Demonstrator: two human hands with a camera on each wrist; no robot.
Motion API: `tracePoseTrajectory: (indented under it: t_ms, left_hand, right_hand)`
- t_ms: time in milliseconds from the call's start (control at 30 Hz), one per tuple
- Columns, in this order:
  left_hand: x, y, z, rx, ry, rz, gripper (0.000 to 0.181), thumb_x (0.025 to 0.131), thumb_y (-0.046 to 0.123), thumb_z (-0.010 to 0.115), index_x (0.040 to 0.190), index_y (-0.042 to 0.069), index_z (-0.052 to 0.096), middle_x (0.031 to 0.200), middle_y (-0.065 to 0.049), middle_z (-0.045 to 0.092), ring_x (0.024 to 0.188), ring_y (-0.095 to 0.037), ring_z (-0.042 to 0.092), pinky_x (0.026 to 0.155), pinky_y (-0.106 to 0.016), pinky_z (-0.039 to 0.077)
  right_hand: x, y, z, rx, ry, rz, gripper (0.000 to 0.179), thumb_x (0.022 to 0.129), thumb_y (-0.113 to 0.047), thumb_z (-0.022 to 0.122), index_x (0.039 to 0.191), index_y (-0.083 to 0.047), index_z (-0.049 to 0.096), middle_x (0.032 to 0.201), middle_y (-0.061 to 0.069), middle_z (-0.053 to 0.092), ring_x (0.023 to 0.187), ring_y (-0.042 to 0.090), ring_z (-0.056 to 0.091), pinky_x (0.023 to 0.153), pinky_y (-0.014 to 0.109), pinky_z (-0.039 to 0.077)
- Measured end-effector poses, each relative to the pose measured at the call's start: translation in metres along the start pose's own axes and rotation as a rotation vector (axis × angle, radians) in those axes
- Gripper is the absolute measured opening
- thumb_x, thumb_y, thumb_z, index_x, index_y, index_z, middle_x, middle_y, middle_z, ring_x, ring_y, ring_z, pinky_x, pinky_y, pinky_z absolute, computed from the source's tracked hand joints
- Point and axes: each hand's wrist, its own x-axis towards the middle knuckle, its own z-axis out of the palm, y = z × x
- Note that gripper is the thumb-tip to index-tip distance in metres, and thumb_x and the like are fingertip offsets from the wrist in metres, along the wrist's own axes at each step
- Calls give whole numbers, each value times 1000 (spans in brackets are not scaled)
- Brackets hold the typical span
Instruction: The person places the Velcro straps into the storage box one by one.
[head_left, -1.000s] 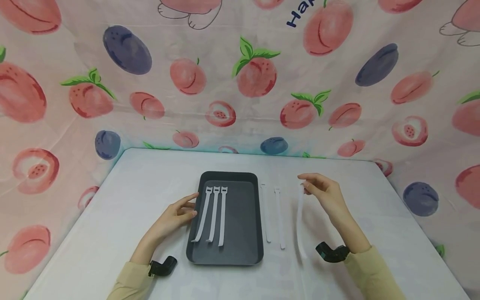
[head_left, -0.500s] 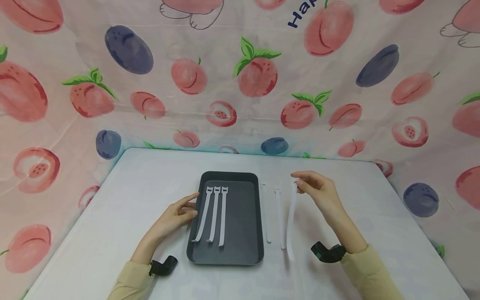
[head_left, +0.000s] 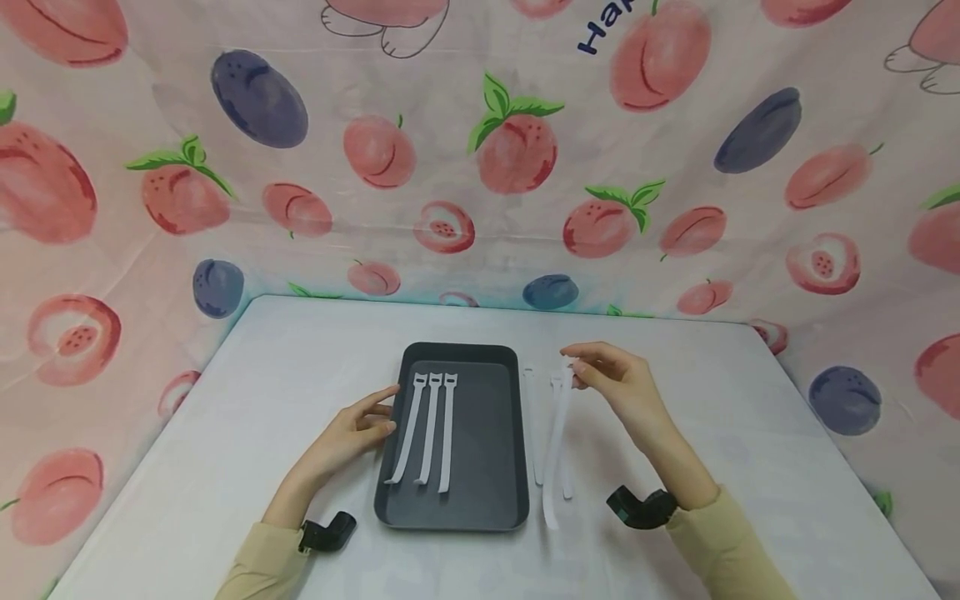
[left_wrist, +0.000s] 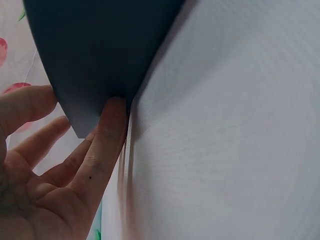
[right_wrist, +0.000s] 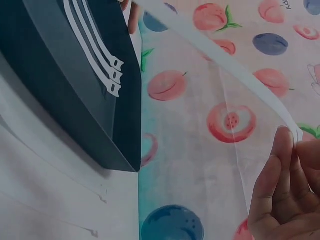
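A white hook-and-loop cable tie (head_left: pixel 552 467) hangs from my right hand (head_left: pixel 626 385), pinched at its slotted head between thumb and fingertips. In the right wrist view this cable tie (right_wrist: pixel 235 67) stretches out in the air from the fingers. My left hand (head_left: pixel 349 435) touches the left side of the dark grey tray (head_left: pixel 491 467), its extended fingers resting against the outer wall (left_wrist: pixel 100 55). Inside the tray's left half lie three white cable ties (head_left: pixel 428 433), side by side with heads at the far end.
Two more white cable ties, one (head_left: pixel 535 442) beside the tray and another (head_left: pixel 567 483) partly behind the held one, lie on the white table (head_left: pixel 315 342). A fruit-print cloth (head_left: pixel 450 100) rises behind the table.
My right hand has moved left toward the tray, carrying the dangling cable tie over the ones on the table. The left hand and the tray have stayed in place.
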Motion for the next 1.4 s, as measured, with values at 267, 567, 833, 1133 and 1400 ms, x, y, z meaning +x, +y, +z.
tracePoseTrajectory:
  t_ms: [267,567,833,1133,1400]
  left_hand:
    - [0,0,0,-10,-5,3,59,94,19,61,148,18,38,134,-24,50,117,-31,58,92,-39,53]
    - [0,-1,-1,-13,-11,9,59,94,20,61,148,17,37,135,-25,50,118,-32,58,92,-39,53]
    - [0,-1,-2,-2,-9,6,60,94,23,62,148,19,37,135,-24,50,118,-31,58,92,-38,52]
    - [0,-1,-2,6,4,-3,59,94,22,62,148,20,38,135,-23,51,118,-31,58,93,-40,52]
    - [0,-1,-1,-9,-3,-2,59,94,22,62,148,20,38,135,-24,50,119,-31,58,93,-41,52]
  right_hand:
    - [4,-7,9,6,-19,15,27,95,-20,61,117,-5,66,104,-9,66,78,10,63,81,21,53]
    - [9,-13,21,44,-43,4,26,94,-19,61,116,-5,66,105,-1,67,77,11,63,81,24,53]
    - [17,-13,30,70,-64,4,24,94,-15,61,116,-5,67,91,-1,65,76,13,62,75,25,53]
    - [29,-18,43,69,-88,50,25,94,-16,61,116,-7,67,92,-5,64,78,13,66,79,27,54]
    - [38,-18,52,87,-110,50,24,94,-13,61,116,-4,67,95,-1,65,77,15,68,80,28,56]
